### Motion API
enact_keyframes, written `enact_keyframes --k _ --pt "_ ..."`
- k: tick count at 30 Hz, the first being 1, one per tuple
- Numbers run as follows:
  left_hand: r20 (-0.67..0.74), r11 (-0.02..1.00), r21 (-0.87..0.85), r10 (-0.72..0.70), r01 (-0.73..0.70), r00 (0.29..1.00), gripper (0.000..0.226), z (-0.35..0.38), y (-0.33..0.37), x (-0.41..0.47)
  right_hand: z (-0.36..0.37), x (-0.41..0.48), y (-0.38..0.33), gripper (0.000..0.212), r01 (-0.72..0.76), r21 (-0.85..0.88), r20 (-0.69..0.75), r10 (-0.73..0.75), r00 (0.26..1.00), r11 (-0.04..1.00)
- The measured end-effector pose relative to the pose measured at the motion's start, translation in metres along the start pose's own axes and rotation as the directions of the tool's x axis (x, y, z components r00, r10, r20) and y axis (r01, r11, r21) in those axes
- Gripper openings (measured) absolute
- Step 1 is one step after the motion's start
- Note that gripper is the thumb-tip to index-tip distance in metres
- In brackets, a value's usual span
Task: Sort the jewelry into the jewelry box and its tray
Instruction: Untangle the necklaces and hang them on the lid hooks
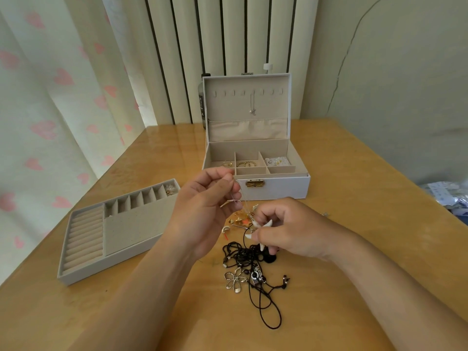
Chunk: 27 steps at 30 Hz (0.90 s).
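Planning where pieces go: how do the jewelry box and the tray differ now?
The jewelry box has an upright open lid with hooks, one necklace hanging; the tray has no lid. The box holds pieces in three rear compartments; the tray only in its far-end slot. The tray has ring rolls; the box shows none. Both are grey outside, beige inside.

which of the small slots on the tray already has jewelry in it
The slot at the end of the row closest to the jewelry box; it holds a few small pieces, while the other slots in the tray look empty.
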<state>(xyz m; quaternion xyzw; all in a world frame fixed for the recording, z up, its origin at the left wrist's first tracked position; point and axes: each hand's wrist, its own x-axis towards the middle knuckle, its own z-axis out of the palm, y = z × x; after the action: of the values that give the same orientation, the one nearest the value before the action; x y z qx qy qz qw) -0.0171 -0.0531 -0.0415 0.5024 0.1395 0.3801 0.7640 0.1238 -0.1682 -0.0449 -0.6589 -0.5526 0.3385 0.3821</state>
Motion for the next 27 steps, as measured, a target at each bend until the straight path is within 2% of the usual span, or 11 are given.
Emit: enact_keyframes --k 7,9,12,14,18,23,27 --pt "0.063 0.998 0.048 0.026 -0.029 0.998 0.01 0.008 0.004 0.0 -0.004 -0.001 0.0 0.014 0.018 0.063 0.003 -0.018 1.0 0.998" --pt "0.091 0.997 0.069 0.017 -0.023 0.996 0.012 0.016 0.009 0.0 -0.013 -0.004 -0.002 0.025 0.042 0.176 -0.017 -0.04 0.999 0.984" --pt "0.151 0.989 0.144 0.02 -0.042 0.988 0.017 0.032 0.025 0.004 -0.034 -0.006 -0.012 0.048 0.113 0.371 -0.137 -0.067 0.988 0.921" --pt "0.175 0.977 0.206 0.019 -0.055 0.984 0.019 0.044 0.039 0.009 -0.047 -0.008 -0.023 0.044 0.164 0.411 -0.17 -0.101 0.98 0.897" --pt "0.199 0.927 0.357 0.049 -0.119 0.979 0.014 0.066 0.064 0.01 -0.06 -0.014 -0.052 0.016 0.211 0.323 -0.214 -0.146 0.966 0.922" --pt "0.194 0.867 0.461 0.108 -0.188 0.975 0.013 0.09 0.095 -0.005 -0.07 -0.032 -0.088 0.005 0.292 0.235 -0.351 -0.199 0.915 0.927" --pt "0.182 0.761 0.603 0.16 -0.238 0.97 0.009 0.105 0.121 -0.022 -0.075 -0.051 -0.117 0.002 0.279 0.216 -0.359 -0.19 0.914 0.936"
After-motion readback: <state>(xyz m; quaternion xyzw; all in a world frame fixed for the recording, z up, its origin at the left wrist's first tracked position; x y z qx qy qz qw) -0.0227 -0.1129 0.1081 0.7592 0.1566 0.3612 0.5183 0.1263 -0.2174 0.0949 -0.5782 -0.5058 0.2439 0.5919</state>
